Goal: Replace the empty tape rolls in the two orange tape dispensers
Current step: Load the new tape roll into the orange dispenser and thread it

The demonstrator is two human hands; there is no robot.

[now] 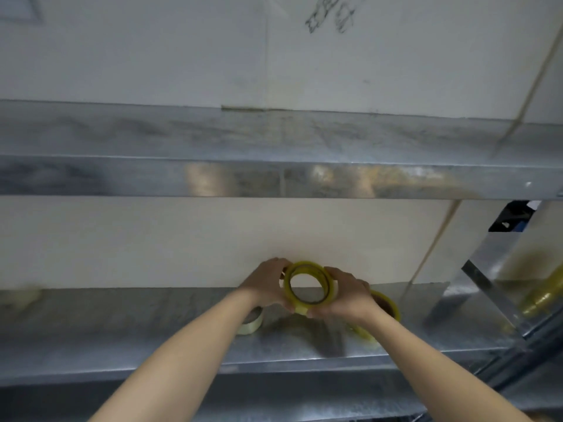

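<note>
A yellowish clear tape roll [307,269] is held upright above a metal shelf [152,330], its open core facing me. My left hand [268,284] grips its left rim and my right hand [347,296] grips its right and lower rim. It looks like two thin rolls pressed together, though blur makes this uncertain. Behind my right hand another yellow tape roll [387,303] stands on the shelf. Under my left wrist lies a pale whitish tape roll [253,322]. No orange dispenser is in view.
A second metal shelf [274,175] runs across above, with white cardboard boxes [182,56] on it. A pale board [152,239] backs the lower shelf. At right stand a slanted metal brace [487,278] and more yellow rolls [545,293]. A blurred pale object [21,295] lies far left.
</note>
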